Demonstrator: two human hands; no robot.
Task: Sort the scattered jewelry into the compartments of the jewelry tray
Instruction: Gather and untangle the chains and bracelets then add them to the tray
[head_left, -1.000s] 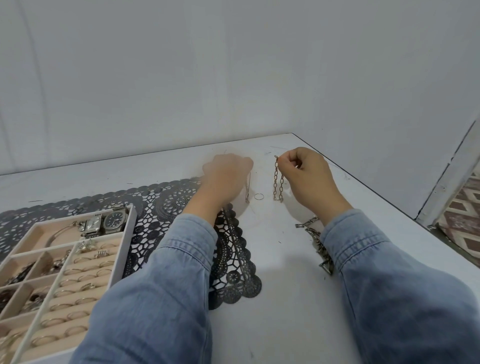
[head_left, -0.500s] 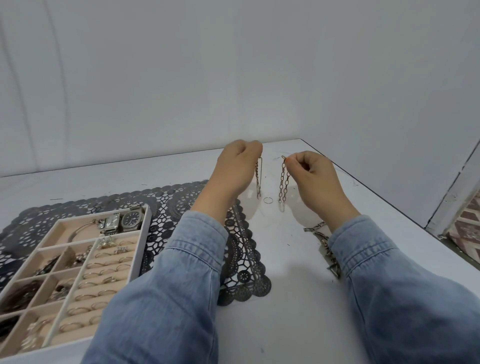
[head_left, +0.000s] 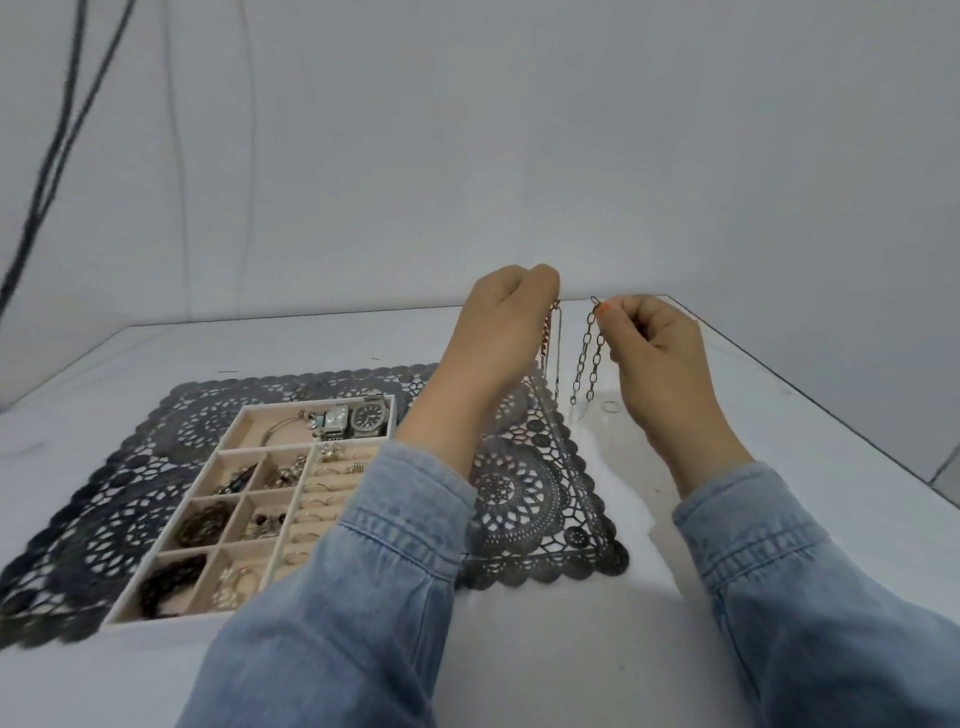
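Note:
My left hand (head_left: 498, 332) is raised above the table and pinches a thin copper-coloured chain (head_left: 550, 348) that hangs down from its fingers. My right hand (head_left: 654, 348) pinches the top of a darker link chain (head_left: 587, 358), which dangles in a loop just right of the first one. Both chains hang clear of the table top. A small ring (head_left: 611, 407) lies on the table under my right hand. The beige jewelry tray (head_left: 244, 421) sits to the left on a dark lace mat (head_left: 524, 499); its compartments hold watches, rings and dark beads.
The white table (head_left: 597, 623) ends in an edge at the right, running back to a far corner near my right hand. A plain wall stands behind. Dark cables (head_left: 52, 156) hang at the upper left. My denim sleeves cover the near part of the tray.
Both hands have lifted higher with their chains, so the chains now hang free. The view has swung, bringing the tray further in. The chunky bracelet near my right wrist is out of sight.

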